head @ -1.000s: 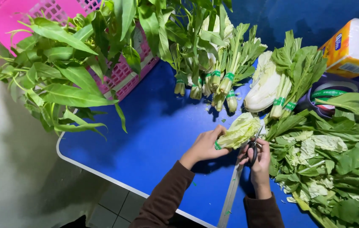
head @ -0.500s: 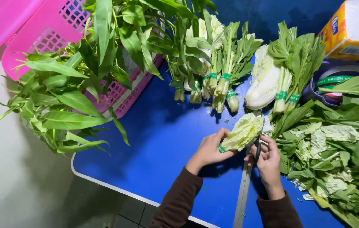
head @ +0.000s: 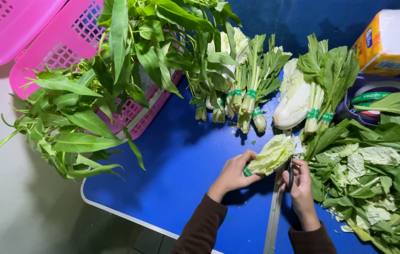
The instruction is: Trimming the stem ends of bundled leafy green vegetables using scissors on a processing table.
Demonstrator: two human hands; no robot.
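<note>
My left hand [head: 233,174] grips the base of a small pale green cabbage head [head: 273,154] with a green tape band, holding it just above the blue table [head: 171,178]. My right hand [head: 299,186] is closed on dark-handled scissors [head: 290,175], their tip right beside the cabbage. Both sleeves are brown.
Banded vegetable bundles [head: 237,94] and a white napa cabbage [head: 294,101] lie at the table's far side. Loose trimmed leaves [head: 374,174] pile at the right. A pink basket [head: 91,56] full of long green leaves sits left. A tissue pack [head: 393,42] and tape roll [head: 374,96] are far right.
The view has shifted, so the hands sit lower and more to the right in the frame. Both hands keep their hold on the cabbage and scissors.
</note>
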